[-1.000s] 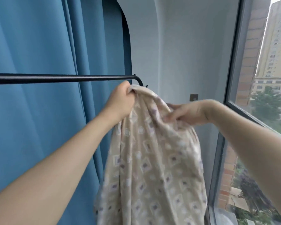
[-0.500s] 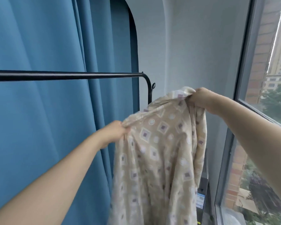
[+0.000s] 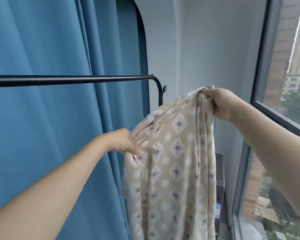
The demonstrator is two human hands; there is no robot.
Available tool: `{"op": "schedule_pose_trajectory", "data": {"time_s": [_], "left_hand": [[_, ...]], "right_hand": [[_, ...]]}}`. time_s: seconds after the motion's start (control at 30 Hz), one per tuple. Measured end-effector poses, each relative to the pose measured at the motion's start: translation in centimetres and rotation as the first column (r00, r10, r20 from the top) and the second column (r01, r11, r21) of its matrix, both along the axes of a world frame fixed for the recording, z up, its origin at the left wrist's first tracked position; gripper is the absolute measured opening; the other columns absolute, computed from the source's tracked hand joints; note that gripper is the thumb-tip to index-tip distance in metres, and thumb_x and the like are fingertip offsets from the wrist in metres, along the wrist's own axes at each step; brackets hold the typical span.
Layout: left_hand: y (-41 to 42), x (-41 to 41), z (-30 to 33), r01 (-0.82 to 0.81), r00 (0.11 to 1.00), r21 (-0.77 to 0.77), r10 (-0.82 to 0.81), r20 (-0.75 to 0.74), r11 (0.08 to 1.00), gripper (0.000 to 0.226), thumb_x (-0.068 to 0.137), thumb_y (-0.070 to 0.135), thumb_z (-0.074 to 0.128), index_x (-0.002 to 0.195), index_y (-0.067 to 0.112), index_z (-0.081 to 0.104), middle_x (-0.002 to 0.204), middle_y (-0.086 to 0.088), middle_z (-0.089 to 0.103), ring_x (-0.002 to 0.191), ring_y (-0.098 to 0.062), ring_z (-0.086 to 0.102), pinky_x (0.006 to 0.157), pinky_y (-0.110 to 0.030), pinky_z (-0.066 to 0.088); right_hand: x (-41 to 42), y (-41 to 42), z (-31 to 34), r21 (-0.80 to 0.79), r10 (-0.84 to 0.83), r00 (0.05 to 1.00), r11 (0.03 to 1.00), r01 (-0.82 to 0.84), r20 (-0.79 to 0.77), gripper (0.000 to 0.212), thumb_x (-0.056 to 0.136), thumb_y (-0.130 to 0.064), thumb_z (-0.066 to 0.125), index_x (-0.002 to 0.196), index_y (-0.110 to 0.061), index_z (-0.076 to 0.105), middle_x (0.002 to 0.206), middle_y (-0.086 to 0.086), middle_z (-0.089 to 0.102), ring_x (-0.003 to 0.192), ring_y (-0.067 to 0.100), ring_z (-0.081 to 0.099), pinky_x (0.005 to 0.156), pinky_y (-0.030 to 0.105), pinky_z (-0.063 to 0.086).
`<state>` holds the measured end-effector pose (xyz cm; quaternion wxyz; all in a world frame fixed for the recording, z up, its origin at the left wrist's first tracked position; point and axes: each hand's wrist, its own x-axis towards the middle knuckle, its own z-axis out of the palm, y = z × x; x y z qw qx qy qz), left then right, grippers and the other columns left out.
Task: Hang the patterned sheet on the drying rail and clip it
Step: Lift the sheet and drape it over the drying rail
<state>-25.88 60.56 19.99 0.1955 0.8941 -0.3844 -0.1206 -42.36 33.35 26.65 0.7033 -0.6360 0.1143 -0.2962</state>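
The beige patterned sheet [image 3: 173,161], printed with purple diamonds and white circles, hangs in the air to the right of the black drying rail [image 3: 73,80]. My left hand [image 3: 123,141] grips its upper edge low, below rail height. My right hand [image 3: 220,104] grips another part of that edge higher, just past the rail's curved end [image 3: 158,90]. The top edge runs slanted between my hands, and the rest falls in folds out of the bottom of the view. The sheet does not touch the rail. No clip is in view.
A blue curtain [image 3: 50,127] hangs right behind the rail on the left. A white wall [image 3: 206,58] is ahead, and a large window [image 3: 284,84] with a dark frame stands on the right. A dark object [image 3: 219,196] stands low behind the sheet.
My left hand dropped from beside the rail to below it. My right hand rose and moved right, spreading the sheet's top edge apart. The view shifted slightly to the left.
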Motion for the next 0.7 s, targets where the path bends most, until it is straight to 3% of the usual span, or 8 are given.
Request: {"op": "schedule_pose_trajectory", "data": {"time_s": [0.13, 0.2, 0.27, 0.3, 0.37, 0.43, 0.53, 0.7], "left_hand": [[0.0, 0.1, -1.8, -0.019, 0.989, -0.277, -0.022, -0.145, 0.961, 0.013, 0.090, 0.028, 0.066, 0.102, 0.025, 0.070, 0.102, 0.008, 0.071, 0.094, -0.010, 0.064, 0.089, -0.026, 0.047], [-1.2, -0.8, -0.3, 0.021, 0.998, -0.404, -0.042, -0.044, 0.915, 0.014, 0.094, 0.017, 0.055, 0.093, 0.021, 0.068, 0.092, 0.005, 0.071, 0.081, -0.009, 0.058, 0.075, -0.023, 0.044], [-2.6, -2.1, 1.8, 0.103, 0.990, -0.444, -0.049, 0.132, 0.890, 0.019, 0.091, 0.005, 0.048, 0.076, 0.014, 0.055, 0.074, 0.002, 0.059, 0.066, -0.010, 0.046, 0.056, -0.018, 0.037], [-3.2, -2.6, 2.6, 0.135, 0.979, -0.455, -0.047, 0.200, 0.880, 0.023, 0.089, 0.002, 0.047, 0.071, 0.016, 0.050, 0.070, 0.003, 0.055, 0.062, -0.010, 0.044, 0.051, -0.019, 0.034], [-3.8, -3.1, 3.6, 0.153, 0.955, -0.459, -0.012, 0.295, 0.875, 0.025, 0.084, 0.001, 0.048, 0.067, 0.020, 0.048, 0.066, 0.004, 0.054, 0.060, -0.010, 0.044, 0.052, -0.025, 0.035], [-3.9, -2.7, 3.4, 0.104, 0.936, -0.446, 0.064, 0.346, 0.889, 0.023, 0.082, 0.004, 0.049, 0.065, 0.019, 0.047, 0.063, 0.005, 0.052, 0.060, -0.014, 0.043, 0.050, -0.026, 0.032], [-3.9, -2.4, 2.8, 0.013, 0.922, -0.481, 0.176, 0.346, 0.877, 0.020, 0.083, 0.007, 0.049, 0.066, 0.018, 0.050, 0.063, 0.003, 0.053, 0.065, -0.021, 0.046, 0.050, -0.027, 0.031], [-4.8, -2.7, 4.0, -0.015, 0.903, -0.518, 0.234, 0.360, 0.855, 0.014, 0.083, 0.011, 0.048, 0.074, 0.013, 0.059, 0.071, -0.003, 0.060, 0.073, -0.028, 0.053, 0.054, -0.028, 0.037]], "right_hand": [[-0.7, 0.3, -0.5, -0.043, 0.165, 0.952, 0.982, -0.182, -0.259, 0.022, 0.087, -0.021, 0.056, 0.098, -0.003, 0.062, 0.084, 0.011, 0.068, 0.071, 0.025, 0.067, 0.076, 0.035, 0.054], [-0.2, 1.6, -0.5, -0.209, 0.184, 0.863, 0.927, -0.312, -0.471, 0.056, 0.083, -0.029, 0.066, 0.131, -0.008, 0.047, 0.097, 0.011, 0.072, 0.080, 0.027, 0.068, 0.085, 0.036, 0.051], [0.9, 3.3, -0.3, -0.384, 0.130, 0.828, 0.839, -0.385, -0.546, 0.097, 0.082, -0.031, 0.073, 0.153, -0.029, 0.007, 0.106, 0.007, 0.072, 0.091, 0.025, 0.069, 0.094, 0.037, 0.048], [1.2, 4.5, -0.2, -0.447, 0.123, 0.788, 0.767, -0.461, -0.603, 0.098, 0.081, -0.030, 0.075, 0.153, -0.030, 0.008, 0.102, 0.005, 0.072, 0.091, 0.024, 0.069, 0.098, 0.039, 0.048], [1.5, 6.6, -0.1, -0.448, 0.114, 0.642, 0.624, -0.640, -0.758, 0.073, 0.075, -0.030, 0.079, 0.140, -0.019, 0.048, 0.090, 0.004, 0.061, 0.082, 0.023, 0.062, 0.101, 0.043, 0.048], [1.4, 6.7, -0.3, -0.367, 0.173, 0.564, 0.601, -0.710, -0.807, 0.049, 0.070, -0.031, 0.073, 0.115, -0.015, 0.069, 0.098, 0.005, 0.059, 0.090, 0.023, 0.060, 0.099, 0.043, 0.048], [1.1, 5.8, -0.4, -0.250, 0.302, 0.547, 0.651, -0.717, -0.781, 0.050, 0.066, -0.040, 0.072, 0.113, -0.023, 0.068, 0.130, -0.003, 0.059, 0.120, 0.019, 0.056, 0.106, 0.043, 0.042], [1.6, 7.9, -2.3, -0.360, 0.085, 0.492, 0.578, -0.732, -0.866, 0.079, 0.071, -0.053, 0.076, 0.139, -0.027, 0.045, 0.139, -0.001, 0.053, 0.128, 0.020, 0.049, 0.112, 0.046, 0.035]]}}
